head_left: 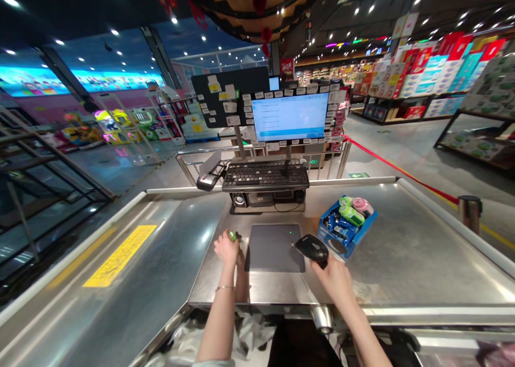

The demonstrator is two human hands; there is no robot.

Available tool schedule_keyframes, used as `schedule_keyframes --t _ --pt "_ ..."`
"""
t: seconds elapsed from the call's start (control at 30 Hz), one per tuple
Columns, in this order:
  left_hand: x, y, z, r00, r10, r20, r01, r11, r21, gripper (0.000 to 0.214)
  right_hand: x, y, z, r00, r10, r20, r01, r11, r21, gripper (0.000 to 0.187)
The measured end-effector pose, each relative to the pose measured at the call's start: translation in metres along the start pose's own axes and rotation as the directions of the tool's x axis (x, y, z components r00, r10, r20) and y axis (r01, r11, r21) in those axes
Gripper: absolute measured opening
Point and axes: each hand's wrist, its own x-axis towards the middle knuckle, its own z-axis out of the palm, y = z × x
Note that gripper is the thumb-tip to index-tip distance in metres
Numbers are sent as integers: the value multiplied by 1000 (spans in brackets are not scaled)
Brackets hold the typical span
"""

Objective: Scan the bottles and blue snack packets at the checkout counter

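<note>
My right hand (333, 276) is wrapped round the handle of a black handheld barcode scanner (311, 248), whose head points left over the dark grey pad (274, 249). My left hand (226, 249) is closed on a small green item (232, 236) just left of the pad; most of the item is hidden by the fingers, so its kind does not show. Beyond the scanner, to the right, stands an open blue box (363, 230). Inside it are green-and-white containers (351, 214), a pink one (362, 206) and several blue packets (338, 226).
Behind the pad sits a black keyboard (265, 175) beneath a lit monitor (290, 117). A card terminal (208, 180) stands left of it. The steel counter (418, 238) extends to both sides, with a yellow label (120, 255) on the left. A red belt (402, 168) runs behind on the right.
</note>
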Motion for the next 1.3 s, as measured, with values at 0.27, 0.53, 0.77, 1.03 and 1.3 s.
schedule_keyframes --t 0.27,0.53,0.77,1.03,1.3 --pt "-51 71 -5 866 411 -285 -485 828 -281 39 4 4 -7 997 53 -56 -48 996 73 35" --pt "-127 215 4 586 781 -216 -696 349 -628 36 5 46 -36 931 218 -293 -163 966 201 41" --pt "-138 309 17 552 832 -57 -721 442 -534 60 3 83 -61 838 302 -455 -211 947 241 48" --pt "-145 325 28 618 785 -45 -643 472 -604 53 -2 88 -74 828 309 -468 -223 947 232 46" --pt "-141 269 14 660 737 -144 -546 339 -766 43 -7 73 -69 892 275 -359 -212 956 205 44"
